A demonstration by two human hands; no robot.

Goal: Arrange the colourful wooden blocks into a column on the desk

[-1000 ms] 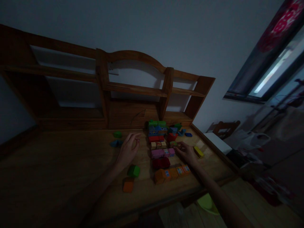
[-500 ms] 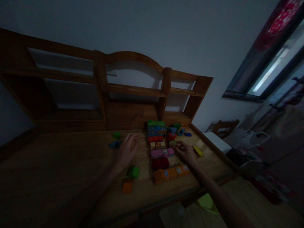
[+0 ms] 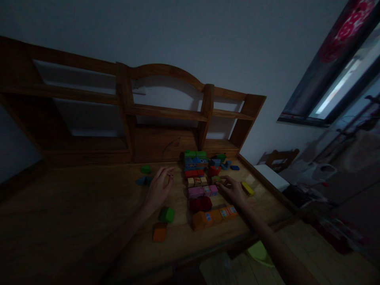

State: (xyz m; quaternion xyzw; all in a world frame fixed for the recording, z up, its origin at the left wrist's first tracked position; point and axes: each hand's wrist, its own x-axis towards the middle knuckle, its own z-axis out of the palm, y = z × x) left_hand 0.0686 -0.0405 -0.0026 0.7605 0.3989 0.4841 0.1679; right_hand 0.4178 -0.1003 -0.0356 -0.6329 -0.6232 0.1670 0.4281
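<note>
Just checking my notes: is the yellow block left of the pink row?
No, the yellow block lies right of the pink row, with the right hand between them.

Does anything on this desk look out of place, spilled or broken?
Blocks mostly form colour rows, but the front green block sits far from the green row at the back, and the lone orange block lies left of the orange row. No spill or damage shows, though it is dim.

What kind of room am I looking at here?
Probably a room in a home: there's a wooden desk with built-in shelves, colourful toy blocks spread across it, and a red-patterned curtain by the window.
</note>
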